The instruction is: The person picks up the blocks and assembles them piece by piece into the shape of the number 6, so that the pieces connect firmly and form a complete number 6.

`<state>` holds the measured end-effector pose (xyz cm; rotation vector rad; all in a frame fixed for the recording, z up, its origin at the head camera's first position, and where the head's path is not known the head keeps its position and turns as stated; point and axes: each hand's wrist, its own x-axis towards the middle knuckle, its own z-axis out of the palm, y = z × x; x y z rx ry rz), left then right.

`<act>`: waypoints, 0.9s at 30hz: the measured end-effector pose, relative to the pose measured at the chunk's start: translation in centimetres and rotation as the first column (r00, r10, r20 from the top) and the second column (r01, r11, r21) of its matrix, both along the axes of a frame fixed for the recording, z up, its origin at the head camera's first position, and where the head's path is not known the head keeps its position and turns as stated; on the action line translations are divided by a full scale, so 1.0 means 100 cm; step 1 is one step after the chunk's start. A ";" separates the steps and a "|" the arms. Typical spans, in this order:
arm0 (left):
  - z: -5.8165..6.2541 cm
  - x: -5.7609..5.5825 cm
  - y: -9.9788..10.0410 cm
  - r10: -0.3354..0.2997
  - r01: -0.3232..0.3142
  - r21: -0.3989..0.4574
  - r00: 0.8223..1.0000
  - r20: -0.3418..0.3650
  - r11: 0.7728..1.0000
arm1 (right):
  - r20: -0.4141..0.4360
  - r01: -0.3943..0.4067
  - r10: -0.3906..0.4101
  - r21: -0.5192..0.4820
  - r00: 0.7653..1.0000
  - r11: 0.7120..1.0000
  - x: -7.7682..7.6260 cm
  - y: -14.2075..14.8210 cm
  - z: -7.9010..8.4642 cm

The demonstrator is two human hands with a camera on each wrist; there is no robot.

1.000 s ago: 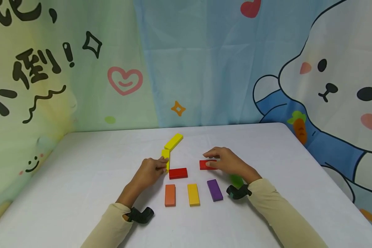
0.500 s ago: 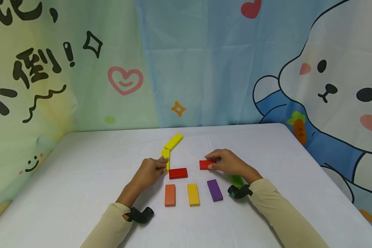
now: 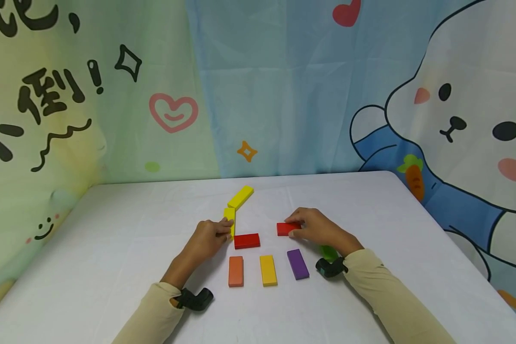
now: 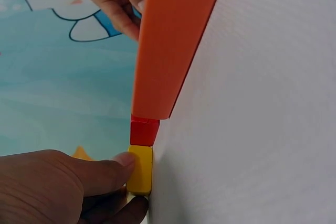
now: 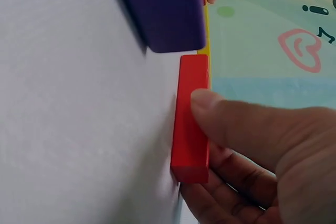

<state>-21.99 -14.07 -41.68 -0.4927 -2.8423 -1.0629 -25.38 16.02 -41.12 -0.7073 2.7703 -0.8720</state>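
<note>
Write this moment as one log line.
left grip: yellow block | right grip: red block | between: second red block | nearer row: orange block, purple block

A person's bare left hand (image 3: 207, 240) and right hand (image 3: 319, 226) extend from plain beige sleeves (image 3: 395, 301). Each wrist wears a black, elbow-shaped camera (image 3: 198, 299) on a black strap (image 3: 181, 298); the right one has a small teal patch (image 3: 321, 270).
</note>
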 end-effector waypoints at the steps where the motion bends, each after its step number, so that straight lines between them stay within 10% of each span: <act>1: 0.000 0.000 0.000 0.000 0.000 0.000 1.000 -0.002 1.000 | 0.000 0.001 -0.001 0.000 1.000 1.000 0.000 0.000 0.000; 27: 0.000 0.000 0.000 -0.007 0.007 -0.044 1.000 0.013 0.999 | 0.016 -0.002 0.002 0.000 1.000 1.000 0.001 0.002 0.000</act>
